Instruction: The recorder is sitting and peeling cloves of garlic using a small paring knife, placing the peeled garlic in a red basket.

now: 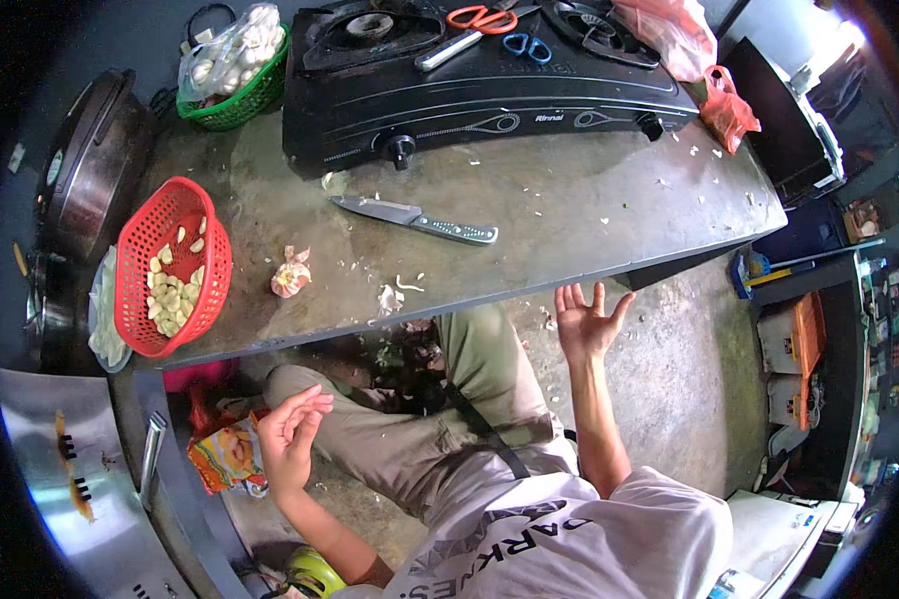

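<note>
Both hands are raised off the concrete counter [554, 210] and hold nothing. My left hand [290, 434] hovers over my knee, its fingers loosely bent. On the other side, my right hand [590, 322] is palm up with fingers spread, just short of the counter's front edge. A kitchen knife [416, 221] lies on the counter, blade to the left. Left of it sits a partly broken garlic bulb [291, 275]. Peeled garlic cloves [171, 303] fill the bottom of a red plastic basket [220, 262] at the counter's left end. Bits of garlic skin [391, 298] are scattered about.
A black two-burner gas stove [487, 112] stands at the back, with orange-handled scissors [482, 20], blue-handled scissors [527, 48] on top. Behind left, a green basket [232, 112] holds a plastic bag of garlic bulbs [232, 64]. A red plastic bag [727, 112] hangs by the right end.
</note>
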